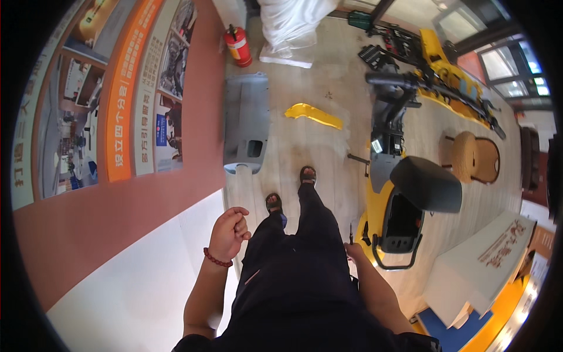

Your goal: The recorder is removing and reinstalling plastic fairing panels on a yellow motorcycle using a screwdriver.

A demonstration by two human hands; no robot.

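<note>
Right hand: closed around a slim dark tool, just beside the yellow scooter toward the floor's right side. Left hand: loosely curled; contents, if any, cannot be told. Caution: a careless rightward swing could scratch the scooter; a forward step could crack the yellow panel.

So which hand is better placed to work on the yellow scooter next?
Right, probably: the right hand is nearer the yellow scooter and seems to hold a slim tool, while the left hand is off toward the wall.
</note>
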